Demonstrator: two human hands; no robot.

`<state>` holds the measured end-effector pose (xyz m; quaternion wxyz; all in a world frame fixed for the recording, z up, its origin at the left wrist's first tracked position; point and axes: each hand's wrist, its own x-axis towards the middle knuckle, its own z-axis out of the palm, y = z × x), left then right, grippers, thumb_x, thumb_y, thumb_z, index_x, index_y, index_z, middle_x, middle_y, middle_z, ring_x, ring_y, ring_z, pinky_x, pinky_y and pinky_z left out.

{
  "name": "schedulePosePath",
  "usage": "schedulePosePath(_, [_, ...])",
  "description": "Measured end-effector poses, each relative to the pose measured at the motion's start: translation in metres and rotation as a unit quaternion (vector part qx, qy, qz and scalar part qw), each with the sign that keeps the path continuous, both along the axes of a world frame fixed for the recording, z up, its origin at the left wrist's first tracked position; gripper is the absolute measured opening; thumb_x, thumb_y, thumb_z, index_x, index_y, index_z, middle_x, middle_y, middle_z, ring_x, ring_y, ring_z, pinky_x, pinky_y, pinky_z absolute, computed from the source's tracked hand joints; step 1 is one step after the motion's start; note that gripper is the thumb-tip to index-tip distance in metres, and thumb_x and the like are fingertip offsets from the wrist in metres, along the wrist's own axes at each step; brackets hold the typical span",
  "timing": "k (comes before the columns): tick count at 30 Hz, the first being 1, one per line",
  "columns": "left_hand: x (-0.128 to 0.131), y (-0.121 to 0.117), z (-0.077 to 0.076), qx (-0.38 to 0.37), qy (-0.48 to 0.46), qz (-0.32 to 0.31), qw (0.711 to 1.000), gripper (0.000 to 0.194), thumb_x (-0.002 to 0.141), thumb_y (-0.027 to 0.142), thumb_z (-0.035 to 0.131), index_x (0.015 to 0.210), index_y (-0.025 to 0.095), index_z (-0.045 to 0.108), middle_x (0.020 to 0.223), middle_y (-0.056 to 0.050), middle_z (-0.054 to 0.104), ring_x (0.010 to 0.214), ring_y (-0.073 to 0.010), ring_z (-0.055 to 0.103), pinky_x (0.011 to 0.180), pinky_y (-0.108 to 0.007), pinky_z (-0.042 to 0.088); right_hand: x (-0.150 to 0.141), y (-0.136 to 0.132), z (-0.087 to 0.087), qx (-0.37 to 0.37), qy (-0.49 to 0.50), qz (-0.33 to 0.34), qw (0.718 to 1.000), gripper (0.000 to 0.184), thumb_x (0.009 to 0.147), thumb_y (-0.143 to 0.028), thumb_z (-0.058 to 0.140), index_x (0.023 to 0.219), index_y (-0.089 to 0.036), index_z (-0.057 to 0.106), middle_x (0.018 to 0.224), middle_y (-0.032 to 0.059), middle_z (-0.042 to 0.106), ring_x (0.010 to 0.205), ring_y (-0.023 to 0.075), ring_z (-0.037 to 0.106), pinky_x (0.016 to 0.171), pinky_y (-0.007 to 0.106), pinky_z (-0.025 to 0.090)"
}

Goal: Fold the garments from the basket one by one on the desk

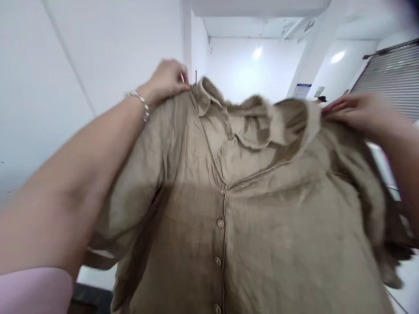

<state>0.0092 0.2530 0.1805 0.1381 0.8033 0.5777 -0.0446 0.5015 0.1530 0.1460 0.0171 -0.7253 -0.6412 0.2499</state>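
Note:
A tan button-up shirt [248, 226] with a collar hangs spread in front of me, filling the lower middle of the view. My left hand [166, 80], a bead bracelet on its wrist, is closed on the shirt's shoulder at the upper left, next to the collar. My right hand [356, 111] pinches the opposite shoulder at the upper right, fingers pressed together on the cloth. The shirt's front faces me, with a row of small buttons running down its middle. Its lower part runs out of view.
White walls and a white ceiling with lamps lie behind the shirt. A white pillar [314, 52] with a small sign stands at the back right. A grey roller shutter [389, 74] is at the far right.

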Motion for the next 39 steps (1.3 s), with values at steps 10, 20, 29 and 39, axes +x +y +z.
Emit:
schedulePosePath(10, [0.061, -0.189, -0.159, -0.297, 0.092, 0.002, 0.951, 0.050, 0.099, 0.024, 0.044, 0.148, 0.014, 0.040, 0.153, -0.022, 0.041, 0.140, -0.0373, 0.042, 0.111, -0.058, 0.039, -0.066, -0.150, -0.143, -0.231, -0.067, 0.048, 0.969, 0.047, 0.090, -0.010, 0.050, 0.136, -0.006, 0.057, 0.131, 0.0281, 0.055, 0.116, 0.0357, 0.059, 0.093, 0.050, 0.048])
schedulePosePath(20, [0.052, -0.302, -0.186, -0.364, 0.009, 0.016, 0.931, 0.057, 0.105, 0.047, 0.025, 0.152, 0.018, 0.040, 0.166, -0.009, 0.027, 0.155, -0.0282, 0.020, 0.124, -0.063, 0.016, -0.107, -0.254, -0.175, -0.227, 0.001, 0.152, 0.962, 0.053, 0.105, -0.042, 0.027, 0.150, -0.018, 0.046, 0.157, 0.0163, 0.040, 0.146, 0.0296, 0.035, 0.116, 0.060, 0.028])
schedulePosePath(29, [0.051, -0.301, -0.178, -0.370, 0.028, -0.007, 0.928, 0.056, 0.105, 0.044, 0.026, 0.151, 0.016, 0.039, 0.165, -0.013, 0.027, 0.154, -0.0326, 0.021, 0.120, -0.068, 0.020, -0.111, -0.232, -0.149, -0.242, 0.010, 0.153, 0.958, 0.052, 0.104, -0.040, 0.034, 0.144, -0.011, 0.051, 0.154, 0.0241, 0.040, 0.145, 0.0353, 0.037, 0.112, 0.067, 0.032])
schedulePosePath(39, [0.129, -0.260, -0.198, -0.316, -0.133, -0.004, 0.940, 0.036, 0.103, 0.041, 0.039, 0.125, 0.017, 0.057, 0.132, -0.012, 0.062, 0.127, -0.0272, 0.055, 0.114, -0.048, 0.038, -0.205, -0.297, -0.053, -0.170, 0.237, 0.326, 0.899, 0.056, 0.105, -0.047, 0.038, 0.151, -0.016, 0.047, 0.159, 0.0193, 0.036, 0.150, 0.0363, 0.027, 0.115, 0.066, 0.031])
